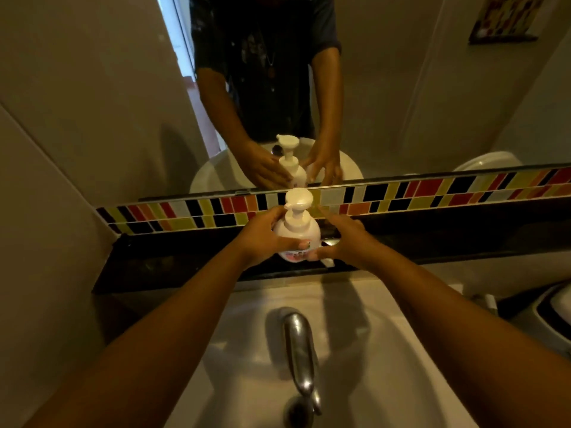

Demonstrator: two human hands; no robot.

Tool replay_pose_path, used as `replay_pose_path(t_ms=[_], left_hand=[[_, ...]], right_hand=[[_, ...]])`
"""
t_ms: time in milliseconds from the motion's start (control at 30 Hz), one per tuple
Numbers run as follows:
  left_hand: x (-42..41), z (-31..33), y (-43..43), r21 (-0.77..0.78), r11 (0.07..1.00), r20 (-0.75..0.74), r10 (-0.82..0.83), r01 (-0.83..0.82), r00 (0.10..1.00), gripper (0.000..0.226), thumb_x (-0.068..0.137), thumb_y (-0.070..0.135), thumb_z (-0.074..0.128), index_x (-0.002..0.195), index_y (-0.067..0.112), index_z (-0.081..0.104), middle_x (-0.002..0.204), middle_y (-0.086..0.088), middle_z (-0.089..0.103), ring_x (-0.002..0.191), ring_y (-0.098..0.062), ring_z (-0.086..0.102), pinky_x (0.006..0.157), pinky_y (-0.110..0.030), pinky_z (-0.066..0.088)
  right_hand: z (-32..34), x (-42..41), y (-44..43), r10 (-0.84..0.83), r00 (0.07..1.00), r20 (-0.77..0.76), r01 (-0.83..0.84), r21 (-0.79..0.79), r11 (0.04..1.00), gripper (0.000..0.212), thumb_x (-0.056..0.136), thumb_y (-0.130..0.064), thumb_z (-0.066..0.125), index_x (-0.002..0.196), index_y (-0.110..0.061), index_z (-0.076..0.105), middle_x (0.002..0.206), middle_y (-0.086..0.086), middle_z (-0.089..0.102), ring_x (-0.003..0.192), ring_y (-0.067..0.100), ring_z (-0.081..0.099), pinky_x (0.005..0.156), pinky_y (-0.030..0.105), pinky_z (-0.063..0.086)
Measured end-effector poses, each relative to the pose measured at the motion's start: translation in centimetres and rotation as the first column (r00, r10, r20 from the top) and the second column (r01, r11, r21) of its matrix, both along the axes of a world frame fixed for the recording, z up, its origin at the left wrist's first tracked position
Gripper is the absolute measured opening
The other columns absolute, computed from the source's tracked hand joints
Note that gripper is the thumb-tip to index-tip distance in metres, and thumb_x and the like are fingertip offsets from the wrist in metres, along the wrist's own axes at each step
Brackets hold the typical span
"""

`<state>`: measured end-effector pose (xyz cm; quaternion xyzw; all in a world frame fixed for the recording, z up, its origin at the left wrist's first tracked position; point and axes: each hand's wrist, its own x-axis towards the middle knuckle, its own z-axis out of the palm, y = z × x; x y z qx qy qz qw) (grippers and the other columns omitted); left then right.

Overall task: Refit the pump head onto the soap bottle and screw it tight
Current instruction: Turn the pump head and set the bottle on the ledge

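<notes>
You stood in a dim bathroom, facing a mirror (pixel 401 88) above a strip of coloured mosaic tiles (pixel 432 193) and a dark ledge (pixel 185 257) that ran along the wall behind a white sink (pixel 386 350). A metal tap (pixel 299 350) rose from the sink's rim below your forearms.

In the head view, the soap bottle (pixel 296 234) stood upright on the dark ledge, just in front of the tile strip, with the white pump head (pixel 297 200) seated on its neck and the spout pointing to your left. Whether the collar was screwed fully down could not be told.

Your left hand (pixel 267 239) was wrapped around the bottle's left side, fingers curled behind it and the thumb laid across the printed label at the front. Your right hand (pixel 343 242) sat just beside the bottle on its right, fingers spread and loosely extended, with the thumb tip touching or almost touching the bottle's lower edge; it gripped nothing.

The mirror repeated the scene: the bottle's reflection, both hands around it, and your dark-shirted torso behind. A framed picture (pixel 506 18) hung on the reflected wall at upper right, and a toilet's white rim (pixel 488 160) showed in the mirror at right.
</notes>
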<state>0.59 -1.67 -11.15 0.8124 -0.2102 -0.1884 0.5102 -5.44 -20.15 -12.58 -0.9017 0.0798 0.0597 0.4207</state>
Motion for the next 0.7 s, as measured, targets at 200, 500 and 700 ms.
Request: replay_pose_path(t_ms=[200, 500, 700], left_hand=[[1.1, -0.8, 2.1, 0.013, 0.998, -0.009, 0.065, -0.065, 0.998, 0.074, 0.066, 0.017, 0.087, 0.132, 0.024, 0.052, 0.130, 0.001, 0.061, 0.119, -0.020, 0.058, 0.095, -0.043, 0.051], [1.2, -1.6, 2.1, 0.005, 0.995, -0.018, 0.100, -0.100, 0.995, 0.070, 0.069, 0.024, 0.085, 0.131, 0.021, 0.053, 0.126, 0.000, 0.062, 0.112, -0.019, 0.060, 0.090, -0.038, 0.054], [1.7, -2.3, 2.3, -0.004, 0.996, -0.020, 0.087, -0.087, 0.996, 0.069, 0.067, 0.024, 0.086, 0.128, 0.032, 0.053, 0.125, 0.004, 0.063, 0.116, -0.018, 0.059, 0.091, -0.040, 0.054]], right_hand=[[7.3, 0.1, -0.2, -0.085, 0.986, 0.144, 0.060, 0.166, 0.984, 0.087, 0.071, -0.048, 0.074, 0.145, -0.038, 0.029, 0.147, 0.002, 0.042, 0.130, 0.027, 0.044, 0.099, 0.043, 0.046], [8.6, 1.2, 4.4, -0.039, 0.984, 0.172, 0.036, 0.022, 0.999, 0.075, 0.076, -0.041, 0.073, 0.140, -0.021, 0.041, 0.143, 0.007, 0.049, 0.127, 0.027, 0.049, 0.090, 0.034, 0.044], [6.8, 2.0, 7.0, -0.143, 0.953, 0.267, 0.161, -0.045, 0.986, 0.058, 0.074, -0.041, 0.074, 0.122, -0.014, 0.056, 0.121, 0.010, 0.063, 0.112, 0.025, 0.058, 0.088, 0.036, 0.048]])
